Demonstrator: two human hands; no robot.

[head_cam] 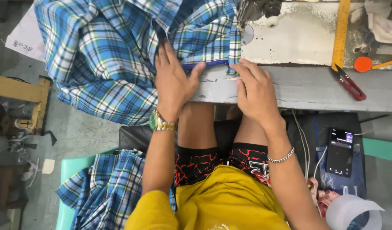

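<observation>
While both hands rest flat on the blue plaid fabric [119, 55] at centre frame, neither grips it — fingers are extended, palms down, pressing the cloth onto the grey table edge [306, 87]. Left hand [173, 83], w/ a gold-green wristwatch [160, 122], lies on the bulk of the cloth just left of centre; right hand [254, 91], w/ a silver bracelet [281, 156], has its fingertips on the folded hem [206, 64], which runs left-right along the table edge. That hem's long axis points toward the sewing machine foot [248, 19] at upper centre, just beyond the right hand's fingertips — so the right hand is the nearer one to the needle area; most of the fabric lies up and to the left of the hands, draping off the table. Yellow ruler [341, 32], red snips [349, 83] and an orange disc [363, 64] sit upper right; a phone [340, 151] at lower right; more plaid cloth [106, 191] at lower left.
</observation>
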